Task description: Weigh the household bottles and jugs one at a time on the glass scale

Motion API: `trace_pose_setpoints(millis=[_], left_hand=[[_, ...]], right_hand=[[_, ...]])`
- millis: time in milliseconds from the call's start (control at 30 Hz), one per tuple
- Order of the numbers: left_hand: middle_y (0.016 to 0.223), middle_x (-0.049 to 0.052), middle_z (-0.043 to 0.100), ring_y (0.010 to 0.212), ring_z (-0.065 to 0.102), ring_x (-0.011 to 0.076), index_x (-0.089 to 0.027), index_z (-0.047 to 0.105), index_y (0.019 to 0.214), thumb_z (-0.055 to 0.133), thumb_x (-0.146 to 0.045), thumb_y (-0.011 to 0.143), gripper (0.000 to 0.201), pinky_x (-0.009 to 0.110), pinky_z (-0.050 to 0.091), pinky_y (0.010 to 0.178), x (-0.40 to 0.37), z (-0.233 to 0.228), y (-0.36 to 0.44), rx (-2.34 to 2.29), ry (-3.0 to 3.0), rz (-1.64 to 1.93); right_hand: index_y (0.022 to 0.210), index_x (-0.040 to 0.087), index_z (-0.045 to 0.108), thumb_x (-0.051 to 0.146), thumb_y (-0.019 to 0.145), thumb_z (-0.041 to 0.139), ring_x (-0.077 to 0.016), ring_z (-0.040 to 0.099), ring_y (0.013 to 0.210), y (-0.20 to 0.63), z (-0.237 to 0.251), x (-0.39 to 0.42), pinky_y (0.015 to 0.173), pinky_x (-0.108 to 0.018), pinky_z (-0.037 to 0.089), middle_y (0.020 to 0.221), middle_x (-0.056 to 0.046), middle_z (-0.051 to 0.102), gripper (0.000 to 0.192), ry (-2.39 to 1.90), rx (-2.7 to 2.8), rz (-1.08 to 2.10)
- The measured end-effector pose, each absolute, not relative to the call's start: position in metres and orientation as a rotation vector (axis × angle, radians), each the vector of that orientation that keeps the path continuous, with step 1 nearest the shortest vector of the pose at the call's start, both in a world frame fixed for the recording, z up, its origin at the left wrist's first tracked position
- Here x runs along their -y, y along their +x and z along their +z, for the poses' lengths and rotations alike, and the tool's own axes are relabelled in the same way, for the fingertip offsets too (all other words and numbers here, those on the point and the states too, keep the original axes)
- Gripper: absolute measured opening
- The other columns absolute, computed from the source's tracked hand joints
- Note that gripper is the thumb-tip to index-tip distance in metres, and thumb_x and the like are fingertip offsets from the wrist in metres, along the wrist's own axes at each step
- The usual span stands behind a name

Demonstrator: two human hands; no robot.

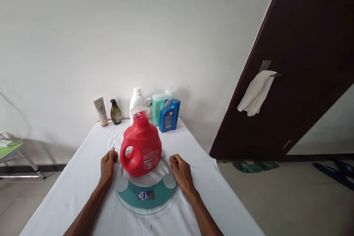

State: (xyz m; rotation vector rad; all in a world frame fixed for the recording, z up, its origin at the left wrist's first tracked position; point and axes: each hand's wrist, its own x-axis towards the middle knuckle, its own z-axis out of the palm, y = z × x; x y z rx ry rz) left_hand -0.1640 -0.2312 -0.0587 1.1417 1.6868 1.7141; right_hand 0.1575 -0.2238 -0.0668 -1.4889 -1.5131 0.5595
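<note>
Round glass scale on white-covered desk, display lit, digits unreadable. Left hand and right hand rest on the cloth at either side of the scale rim, fingers curled loosely, gripping nothing. Red detergent jug stands upright on the scale. Behind, along the wall: tube, dark pump bottle, white bottle, teal bottle, blue bottle.
</note>
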Motion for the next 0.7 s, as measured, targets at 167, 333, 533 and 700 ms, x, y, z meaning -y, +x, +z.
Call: trace_pose_setpoints(millis=[167,333,533,700], left_hand=[[0.060,0.003,0.057,0.066,0.053,0.0198,-0.022,0.055,0.063,0.056,-0.070,0.095,0.058,0.031,0.047,0.064,0.235,-0.052,-0.163,-1.620,1.180,1.657],[0.064,0.001,0.053,0.066,0.047,0.0169,-0.022,0.053,0.066,0.052,-0.072,0.097,0.060,0.031,0.042,0.065,0.232,-0.055,-0.162,-1.615,1.188,1.653],[0.064,0.002,0.053,0.065,0.047,0.0168,-0.021,0.056,0.064,0.050,-0.078,0.097,0.066,0.033,0.040,0.066,0.231,-0.057,-0.163,-1.624,1.219,1.639],[0.062,0.001,0.051,0.064,0.045,0.0160,-0.021,0.056,0.064,0.047,-0.086,0.094,0.072,0.033,0.040,0.067,0.229,-0.063,-0.164,-1.603,1.215,1.670]], right_hand=[[0.079,0.028,0.063,0.066,0.086,0.045,-0.0260,0.068,0.069,0.158,-0.071,0.223,0.071,-0.037,0.050,0.074,-0.007,0.074,0.043,-1.509,1.485,0.614],[0.082,0.028,0.064,0.065,0.085,0.047,-0.0271,0.069,0.074,0.159,-0.074,0.219,0.074,-0.038,0.049,0.077,-0.007,0.075,0.041,-1.527,1.480,0.674],[0.083,0.027,0.066,0.064,0.082,0.049,-0.0262,0.068,0.070,0.160,-0.068,0.223,0.074,-0.038,0.051,0.073,-0.007,0.074,0.041,-1.603,1.518,0.659],[0.083,0.026,0.068,0.066,0.080,0.051,-0.0283,0.067,0.072,0.159,-0.071,0.225,0.078,-0.042,0.053,0.074,-0.009,0.075,0.043,-1.683,1.503,0.635]])
